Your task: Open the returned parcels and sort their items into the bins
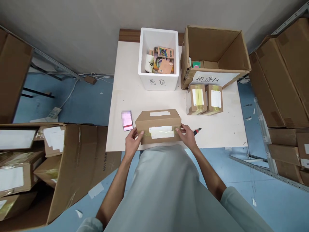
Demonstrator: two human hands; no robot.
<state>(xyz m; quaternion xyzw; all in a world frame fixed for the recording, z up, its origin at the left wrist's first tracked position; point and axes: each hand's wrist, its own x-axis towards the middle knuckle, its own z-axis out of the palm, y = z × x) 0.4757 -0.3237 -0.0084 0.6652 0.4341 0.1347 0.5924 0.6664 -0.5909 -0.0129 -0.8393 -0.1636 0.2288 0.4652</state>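
Observation:
A brown cardboard box (158,123) with white labels and clear tape stands at the front edge of the white table (125,80). My left hand (133,139) grips its lower left end, thumb on the front face. At the lower right end my right hand (186,134) holds it the same way. A phone (127,121) with a pink screen lies left of the box. Just beyond my right hand is a red and black cutter (197,131), partly hidden by the fingers.
Behind are a white foam box (159,83) holding small packages and a large open carton (217,48). Two small taped boxes (196,100) stand before the carton. A big carton of parcels (77,161) is at the left, shelved boxes (282,80) at the right.

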